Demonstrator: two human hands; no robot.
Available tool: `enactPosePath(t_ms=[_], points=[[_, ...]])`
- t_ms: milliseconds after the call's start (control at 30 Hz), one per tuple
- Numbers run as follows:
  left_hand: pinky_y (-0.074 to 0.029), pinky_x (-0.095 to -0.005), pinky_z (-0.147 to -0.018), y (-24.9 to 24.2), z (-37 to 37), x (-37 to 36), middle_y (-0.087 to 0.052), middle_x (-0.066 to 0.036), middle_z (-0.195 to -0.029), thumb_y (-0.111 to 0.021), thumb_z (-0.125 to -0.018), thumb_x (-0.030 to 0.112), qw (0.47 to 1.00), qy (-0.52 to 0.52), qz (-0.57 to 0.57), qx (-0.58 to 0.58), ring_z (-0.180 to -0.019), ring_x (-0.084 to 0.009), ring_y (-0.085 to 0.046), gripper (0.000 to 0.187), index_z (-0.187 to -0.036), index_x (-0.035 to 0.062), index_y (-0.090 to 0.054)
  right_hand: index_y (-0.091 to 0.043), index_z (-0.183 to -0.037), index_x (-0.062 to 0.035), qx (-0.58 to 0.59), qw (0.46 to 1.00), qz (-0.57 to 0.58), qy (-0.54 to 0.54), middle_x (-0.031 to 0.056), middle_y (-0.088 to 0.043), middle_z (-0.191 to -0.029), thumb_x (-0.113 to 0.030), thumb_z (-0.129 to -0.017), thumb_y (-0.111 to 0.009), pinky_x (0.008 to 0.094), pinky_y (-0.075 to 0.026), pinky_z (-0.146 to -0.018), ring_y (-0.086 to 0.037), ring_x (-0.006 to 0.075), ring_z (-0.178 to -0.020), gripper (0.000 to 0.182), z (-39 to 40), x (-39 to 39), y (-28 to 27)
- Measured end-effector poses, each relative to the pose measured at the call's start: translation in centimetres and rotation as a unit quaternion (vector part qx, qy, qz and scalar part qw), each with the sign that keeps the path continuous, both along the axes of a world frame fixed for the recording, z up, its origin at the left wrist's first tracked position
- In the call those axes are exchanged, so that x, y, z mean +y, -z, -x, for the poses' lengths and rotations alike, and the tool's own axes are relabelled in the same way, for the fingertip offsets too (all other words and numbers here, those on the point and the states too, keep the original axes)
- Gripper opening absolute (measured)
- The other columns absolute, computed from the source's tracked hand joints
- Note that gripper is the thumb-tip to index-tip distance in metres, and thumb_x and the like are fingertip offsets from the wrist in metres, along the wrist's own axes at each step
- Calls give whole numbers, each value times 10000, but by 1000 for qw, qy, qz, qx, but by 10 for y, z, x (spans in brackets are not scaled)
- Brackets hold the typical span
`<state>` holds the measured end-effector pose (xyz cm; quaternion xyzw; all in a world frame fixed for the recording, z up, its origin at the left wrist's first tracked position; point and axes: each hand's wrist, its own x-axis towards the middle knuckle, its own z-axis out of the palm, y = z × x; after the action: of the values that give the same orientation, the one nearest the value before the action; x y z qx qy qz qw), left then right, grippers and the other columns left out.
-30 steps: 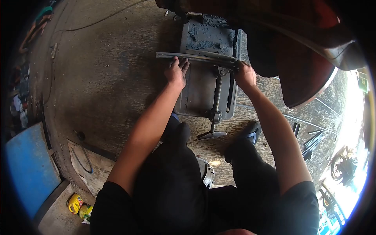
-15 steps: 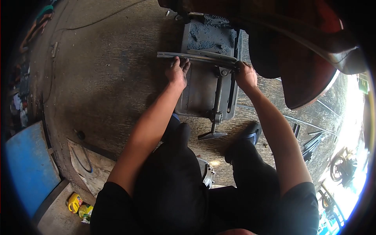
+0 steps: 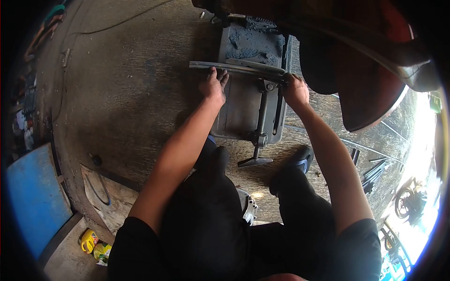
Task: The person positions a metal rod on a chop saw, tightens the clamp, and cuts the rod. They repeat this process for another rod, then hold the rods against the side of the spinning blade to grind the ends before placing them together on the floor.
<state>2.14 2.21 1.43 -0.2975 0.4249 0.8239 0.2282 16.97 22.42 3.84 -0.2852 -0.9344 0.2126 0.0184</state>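
A long thin metal bar [image 3: 240,70], seemingly more than one piece side by side, lies across the grey base [image 3: 239,110] of a cut-off saw, along its clamp plate. My right hand [image 3: 296,91] is closed around the bar's right end, beside the red blade guard. Near the left end, my left hand [image 3: 214,88] has its thumb and fingers spread, with the tips against the bar's near side. A threaded clamp screw [image 3: 263,112] runs from the plate towards me and ends in a T-handle [image 3: 255,162].
The saw's red guard and dark body [image 3: 370,93] hang over the upper right. Blue-grey grit [image 3: 251,42] covers the back of the base. Dark metal pieces [image 3: 373,175] lie on the floor at right. A cable [image 3: 126,21] crosses the floor; a blue panel [image 3: 37,192] stands left.
The view has shifted very slightly. Both hands and the bar hold the same places on the saw.
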Motion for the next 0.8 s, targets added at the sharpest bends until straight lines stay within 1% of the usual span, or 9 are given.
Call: enactPosePath(t_ms=[67,267,567,600,667,700,733,767,800], points=[[-555,-360,-835,-1,-1,2,-588,-75,-1050,-605,-924,131,1000,-12,19,-7,-893,-218,-625,255,-1135,5,-534,-621,-950,-75,53,999,-8,-7,151,-638,-942,-98,-761,-635,459,-497,-741,-612,379,-898,191,-1,-2,-1],[-560,-360,-824,-1,-1,2,-600,-78,-1019,-607,-923,127,1000,-16,20,-5,-882,-221,-629,220,-1096,8,-543,-614,-958,-63,73,997,-8,-14,157,-635,-936,-116,-755,-653,455,-499,-739,-609,382,-892,214,-2,-1,3],[-557,-346,-818,1,0,1,-600,-81,-1017,-617,-919,142,1000,-4,14,-6,-884,-213,-631,250,-1114,7,-539,-633,-996,-83,71,997,0,-15,162,-644,-956,-146,-765,-659,452,-505,-751,-617,378,-900,240,-3,1,5],[-557,-346,-818,1,0,1,-600,-81,-1017,-617,-919,142,1000,-5,14,-5,-884,-213,-631,250,-1114,7,-539,-633,-996,-83,71,997,0,-17,162,-644,-956,-146,-765,-659,452,-505,-751,-617,378,-900,240,0,-3,-7],[-548,-350,-838,1,-1,0,-599,-83,-1022,-613,-924,171,996,-51,68,5,-924,-210,-622,279,-1143,17,-533,-651,-1045,-140,-117,993,-21,-4,101,-666,-1002,-169,-828,-571,416,-525,-787,-643,306,-971,233,5,-11,-35],[-548,-350,-838,1,1,-6,-599,-83,-1022,-613,-924,171,996,-54,67,6,-924,-210,-622,279,-1143,17,-533,-651,-1045,-140,-116,993,-22,-7,101,-666,-1002,-169,-828,-571,416,-525,-787,-643,306,-971,233,5,-15,-44],[-537,-361,-867,0,4,-16,-583,-95,-1059,-609,-928,190,997,-52,63,2,-965,-214,-609,297,-1161,25,-524,-663,-1024,-128,-231,967,-66,-78,104,-679,-978,-174,-834,-579,400,-535,-779,-659,295,-948,213,4,-21,-53],[-526,-372,-896,-3,4,-26,-567,-107,-1097,-604,-932,210,997,-50,58,-2,-1007,-218,-595,315,-1178,34,-516,-674,-1004,-116,-342,922,-111,-148,107,-692,-954,-178,-840,-587,384,-544,-771,-676,284,-926,196,3,-28,-64],[-500,-405,-946,-10,4,-34,-516,-135,-1174,-583,-944,227,997,-64,39,-5,-1066,-250,-562,331,-1202,38,-497,-678,-1012,-111,-392,899,-100,-171,106,-696,-953,-163,-843,-584,375,-549,-764,-681,276,-920,200,2,-42,-82]])
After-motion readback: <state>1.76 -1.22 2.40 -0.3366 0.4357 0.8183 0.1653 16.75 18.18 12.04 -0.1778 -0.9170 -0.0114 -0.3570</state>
